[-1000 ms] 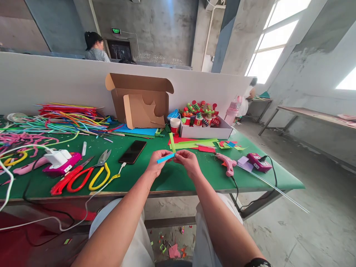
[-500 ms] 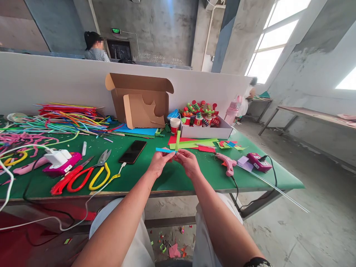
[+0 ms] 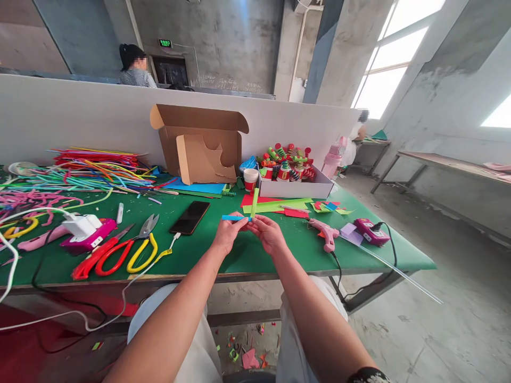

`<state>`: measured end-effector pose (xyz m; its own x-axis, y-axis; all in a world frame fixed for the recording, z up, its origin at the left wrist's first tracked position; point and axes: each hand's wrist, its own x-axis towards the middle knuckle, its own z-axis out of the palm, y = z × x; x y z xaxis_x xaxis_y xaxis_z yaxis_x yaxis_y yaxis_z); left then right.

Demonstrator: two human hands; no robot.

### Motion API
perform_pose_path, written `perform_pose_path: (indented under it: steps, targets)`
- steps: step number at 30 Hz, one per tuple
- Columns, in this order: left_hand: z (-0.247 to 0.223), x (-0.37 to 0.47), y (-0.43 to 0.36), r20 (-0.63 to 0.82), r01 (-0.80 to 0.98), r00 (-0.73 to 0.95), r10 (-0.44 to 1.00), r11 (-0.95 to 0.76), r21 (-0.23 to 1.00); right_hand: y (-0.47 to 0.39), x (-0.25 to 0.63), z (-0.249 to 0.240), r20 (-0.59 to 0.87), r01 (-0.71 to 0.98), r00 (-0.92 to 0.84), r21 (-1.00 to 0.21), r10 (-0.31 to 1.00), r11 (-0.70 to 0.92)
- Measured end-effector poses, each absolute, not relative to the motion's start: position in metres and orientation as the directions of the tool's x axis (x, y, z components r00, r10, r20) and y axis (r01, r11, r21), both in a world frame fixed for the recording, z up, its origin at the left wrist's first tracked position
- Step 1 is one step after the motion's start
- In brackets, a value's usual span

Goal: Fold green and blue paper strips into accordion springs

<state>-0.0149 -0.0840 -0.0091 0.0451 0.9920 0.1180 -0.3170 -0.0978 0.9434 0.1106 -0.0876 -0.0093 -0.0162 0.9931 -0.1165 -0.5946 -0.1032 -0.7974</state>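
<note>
Just above the table's front half, my left hand (image 3: 227, 233) pinches a blue paper strip (image 3: 233, 217), which points out to the left. My right hand (image 3: 266, 231) is closed at the place where the blue strip meets a yellow-green paper strip (image 3: 254, 201), which stands up away from me. The two strips form a corner between my fingertips; the exact join is partly hidden by the fingers. Beyond the hands lie a long green paper strip (image 3: 275, 206) and red paper (image 3: 296, 213).
A pink glue gun (image 3: 327, 234) and a magenta power adapter (image 3: 371, 232) lie right. Left are a phone (image 3: 190, 217), scissors (image 3: 144, 239), red-handled pliers (image 3: 99, 259) and pipe cleaners (image 3: 91, 175). A white box (image 3: 295, 189) of paper figures, paper cups (image 3: 250, 178) and a cardboard box (image 3: 203, 130) stand behind.
Both hands stay in nearly the same place. The blue strip is turned slightly, lying a little flatter, and the fingers have shifted a little at the corner.
</note>
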Motion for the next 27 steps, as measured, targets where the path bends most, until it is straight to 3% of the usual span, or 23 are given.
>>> perform_pose_path:
  steps: [8,16,27]
  targets:
    - [-0.0089,-0.0135,-0.0844,0.079,-0.351,0.021,0.997,-0.067,0.934,-0.0898,0.1057,-0.0069,-0.03,-0.528,0.049,-0.849,0.998,0.0]
    - [-0.0046,-0.0136,-0.0862,0.114,-0.253,-0.017,0.993,-0.115,0.961,-0.0918,0.1082,-0.0067,-0.016,-0.483,0.056,-0.876,0.998,0.013]
    - [-0.0078,-0.0117,-0.0861,0.11,-0.251,-0.025,0.994,-0.113,0.961,-0.0923,0.106,-0.0057,-0.006,-0.504,0.083,-0.863,0.997,0.036]
